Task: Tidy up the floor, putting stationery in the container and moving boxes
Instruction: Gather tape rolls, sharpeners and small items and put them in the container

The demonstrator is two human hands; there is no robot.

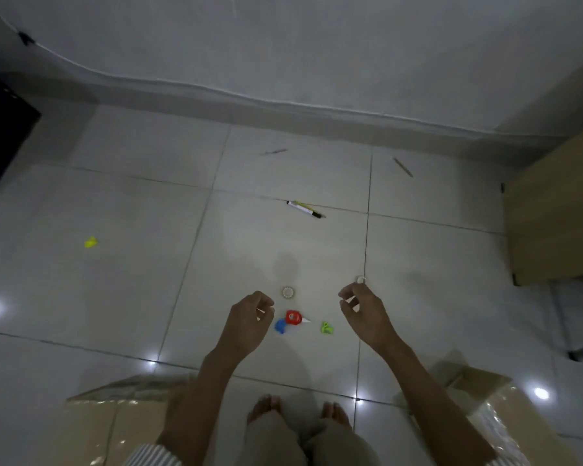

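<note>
Several probable stationery bits [305, 209], tiled floor [115, 203]

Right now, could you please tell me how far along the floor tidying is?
Little looks done: the marker, two tape rolls, red-and-blue dispenser and green piece lie on the floor. The left hand and right hand hover curled over them; whether they hold anything is unclear. The cardboard boxes sit by the feet; no container shows.
</note>
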